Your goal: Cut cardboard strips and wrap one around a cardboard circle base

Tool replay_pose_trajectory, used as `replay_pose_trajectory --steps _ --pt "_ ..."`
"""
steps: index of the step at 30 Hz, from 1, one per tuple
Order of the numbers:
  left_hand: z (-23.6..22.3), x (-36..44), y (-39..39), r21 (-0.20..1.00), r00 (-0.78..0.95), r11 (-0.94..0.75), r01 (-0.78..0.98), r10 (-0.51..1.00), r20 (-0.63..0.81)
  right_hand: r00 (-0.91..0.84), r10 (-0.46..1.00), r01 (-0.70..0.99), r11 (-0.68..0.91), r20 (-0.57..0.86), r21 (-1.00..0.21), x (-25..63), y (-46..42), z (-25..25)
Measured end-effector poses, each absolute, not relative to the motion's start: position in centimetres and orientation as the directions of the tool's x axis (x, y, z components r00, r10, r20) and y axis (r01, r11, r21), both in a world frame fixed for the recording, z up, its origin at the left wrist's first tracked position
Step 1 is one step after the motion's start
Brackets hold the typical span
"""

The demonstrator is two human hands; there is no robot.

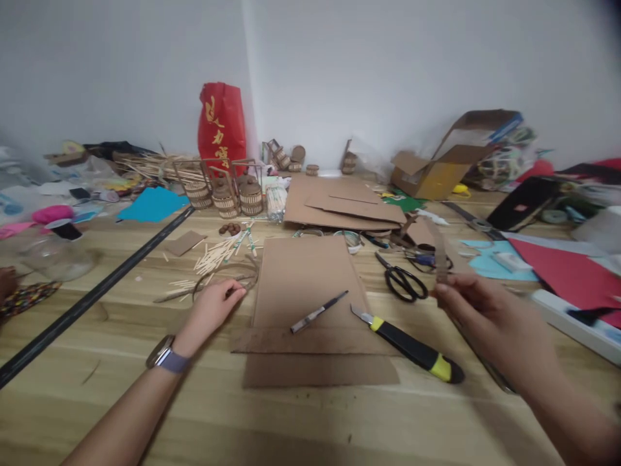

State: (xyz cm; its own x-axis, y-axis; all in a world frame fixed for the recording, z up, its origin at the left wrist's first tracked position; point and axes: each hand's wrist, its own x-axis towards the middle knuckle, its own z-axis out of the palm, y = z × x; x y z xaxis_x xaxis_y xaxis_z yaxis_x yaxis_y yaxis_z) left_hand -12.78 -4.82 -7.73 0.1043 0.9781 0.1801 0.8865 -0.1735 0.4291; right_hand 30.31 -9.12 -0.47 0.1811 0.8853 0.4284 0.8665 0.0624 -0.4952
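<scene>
pinching a brown strip (441, 256), the right hand (490, 317) hovers near scissors (392, 271); whether the left hand (211, 314) grips a curled strip (233, 265) is unclear.

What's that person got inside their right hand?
The right hand pinches a thin brown strip, which sticks up above the thumb and fingers. The bit inside the grip is covered. The palm is hidden, so I can't tell if anything else is in there.

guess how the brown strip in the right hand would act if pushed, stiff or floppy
The brown strip probably keeps its shape under a light push, since it stands upright above the right hand. It looks narrow and thin, so likely light, and may crease if bent hard.
</scene>
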Motion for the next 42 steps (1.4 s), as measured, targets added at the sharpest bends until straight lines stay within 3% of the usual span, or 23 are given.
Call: replay_pose_trajectory --steps 4,8,13,16,19,22,27,29,36,42 --pt "-8.4 -12.3 -5.2 0.404 0.098 -0.211 0.890 0.954 0.284 0.240 0.878 0.919 -0.069 0.415 -0.388 34.3 -6.4 1.1" --pt "-8.0 -11.1 -6.3 0.319 0.221 -0.354 0.879 0.896 0.384 0.248 0.877 0.940 -0.116 0.411 -0.320 38.4 -3.8 1.4" --pt "-7.4 -8.0 -8.9 0.294 0.454 -0.529 0.796 0.843 0.288 0.216 0.865 0.967 -0.125 0.453 -0.223 40.9 -2.2 1.1" --pt "-7.5 -5.9 -10.4 0.272 0.561 -0.599 0.754 0.801 0.208 0.109 0.883 0.984 -0.031 0.456 -0.175 39.1 -2.7 0.0" --pt "-7.4 -4.4 -11.2 0.246 0.600 -0.606 0.756 0.793 0.111 -0.138 0.936 0.972 0.192 0.323 -0.138 34.7 -4.4 -1.9" --pt "-7.0 -3.4 -11.5 0.221 0.577 -0.568 0.793 0.816 0.027 -0.395 0.901 0.903 0.417 0.178 -0.104 29.8 -6.5 -3.6" --pt "-6.8 -3.1 -11.5 0.201 0.509 -0.493 0.847 0.860 -0.034 -0.410 0.901 0.910 0.413 -0.145 -0.006 27.2 -8.2 -4.6" --pt "-7.0 -3.2 -11.6 0.196 0.503 -0.486 0.852 0.864 -0.040 -0.389 0.902 0.919 0.395 -0.190 -0.003 28.0 -7.8 -4.7" --pt "-7.7 -3.1 -11.5 0.118 0.540 -0.535 0.837 0.841 -0.015 -0.244 0.970 0.955 0.243 -0.013 0.173 28.3 -6.0 -4.4" --pt "-8.0 -3.1 -11.6 0.055 0.579 -0.581 0.812 0.814 0.049 -0.563 0.826 0.819 0.553 0.032 0.156 22.4 -5.3 -4.8"
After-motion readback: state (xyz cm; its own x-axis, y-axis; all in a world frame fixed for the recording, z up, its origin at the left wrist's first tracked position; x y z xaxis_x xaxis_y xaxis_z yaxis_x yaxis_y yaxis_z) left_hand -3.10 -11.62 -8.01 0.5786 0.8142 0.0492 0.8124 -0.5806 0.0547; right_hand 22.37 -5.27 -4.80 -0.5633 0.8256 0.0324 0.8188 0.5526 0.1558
